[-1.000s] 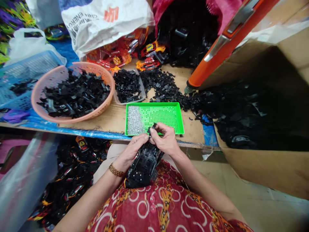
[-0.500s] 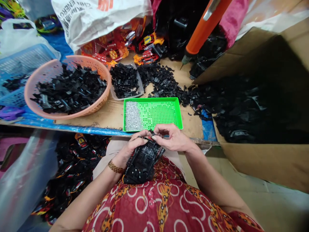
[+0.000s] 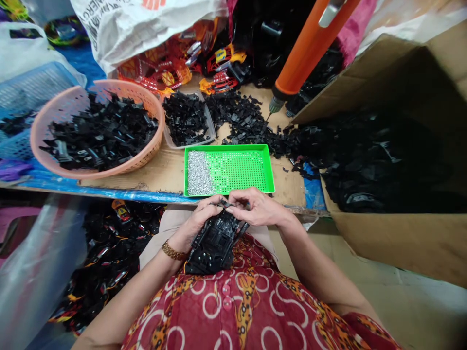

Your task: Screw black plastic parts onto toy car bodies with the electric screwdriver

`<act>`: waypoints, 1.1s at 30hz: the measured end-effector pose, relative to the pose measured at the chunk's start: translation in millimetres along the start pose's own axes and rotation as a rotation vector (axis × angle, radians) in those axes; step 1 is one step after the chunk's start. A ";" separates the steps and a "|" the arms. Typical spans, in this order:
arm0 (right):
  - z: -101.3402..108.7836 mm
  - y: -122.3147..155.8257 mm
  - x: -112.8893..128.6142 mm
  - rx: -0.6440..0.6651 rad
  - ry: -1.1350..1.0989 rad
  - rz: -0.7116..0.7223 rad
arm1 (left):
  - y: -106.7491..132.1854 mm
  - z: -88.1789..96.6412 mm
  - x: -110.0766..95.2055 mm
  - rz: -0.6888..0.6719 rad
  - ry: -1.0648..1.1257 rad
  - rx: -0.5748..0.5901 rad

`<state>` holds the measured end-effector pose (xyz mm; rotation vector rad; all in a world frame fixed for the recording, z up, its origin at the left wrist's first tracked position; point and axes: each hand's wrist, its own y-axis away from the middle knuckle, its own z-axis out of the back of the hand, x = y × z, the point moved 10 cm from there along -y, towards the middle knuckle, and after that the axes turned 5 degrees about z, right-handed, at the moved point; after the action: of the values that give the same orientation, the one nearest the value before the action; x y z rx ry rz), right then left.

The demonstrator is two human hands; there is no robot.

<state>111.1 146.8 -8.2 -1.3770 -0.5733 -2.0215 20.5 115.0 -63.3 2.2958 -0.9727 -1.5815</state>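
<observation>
A black plastic toy car body lies tilted against my lap, its open underside facing up. My left hand is closed around its far left end, thumb on the edge. At the same end, the fingers of my right hand pinch a small black plastic part against the car. Fingers cover most of that part. Just beyond my hands is a green perforated tray, with many small silver screws heaped at its left side.
An orange electric screwdriver hangs bit-down over the table. Black plastic parts fill a peach basket and a clear tray, and lie loose behind the green tray. A cardboard box stands right; finished-looking toy cars lie below left.
The small black part now sits lower against the car's far end, with both hands' fingers closer together there. The screwdriver appears lower and further left; the whole view has shifted slightly.
</observation>
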 end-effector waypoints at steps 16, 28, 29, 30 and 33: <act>-5.0 1.1 -12.9 -0.029 0.040 -0.091 | -1.1 -2.0 0.6 0.049 0.043 -0.001; -6.3 0.6 -19.7 -0.094 0.007 -0.094 | -2.1 2.4 6.1 0.094 0.074 -0.037; -6.3 0.6 -20.7 -0.102 0.002 -0.097 | -2.4 2.6 6.6 0.097 0.077 -0.037; -6.1 0.7 -21.4 -0.112 -0.002 -0.097 | -2.6 3.0 6.6 0.097 0.082 -0.040; -5.8 0.6 -22.6 -0.129 -0.002 -0.094 | -1.9 4.1 6.3 0.106 0.106 -0.066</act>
<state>113.7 148.1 -31.3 -1.4516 -0.5255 -2.1655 19.0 113.5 -70.8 2.2202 -0.9832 -1.4142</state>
